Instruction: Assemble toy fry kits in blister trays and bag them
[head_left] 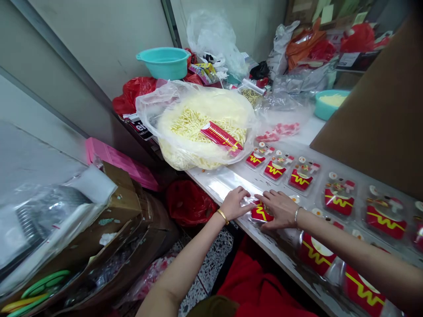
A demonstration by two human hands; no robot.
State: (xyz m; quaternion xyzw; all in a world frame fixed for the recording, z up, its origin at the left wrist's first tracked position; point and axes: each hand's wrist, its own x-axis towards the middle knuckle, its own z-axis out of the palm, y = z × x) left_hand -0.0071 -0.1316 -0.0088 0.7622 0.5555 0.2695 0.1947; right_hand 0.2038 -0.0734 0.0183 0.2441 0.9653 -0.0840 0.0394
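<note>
From the head view: the red pack lay at the near edge of the white table, probably for easy reach. The left hand curled loosely at one side, the right hand arched half-open over the other, likely steadying it, though no telling whether either really pinched. A big plastic bag sat close by.

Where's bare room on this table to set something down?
Likeliest the white tabletop between the pinkish pieces, the filled turquoise bowl and brown cardboard. A glossy strip lies between the plastic bag and left hand, though clear plastic may cover it. Crowded: the right side with red fry-carton packs, the back with coloured bags.
</note>
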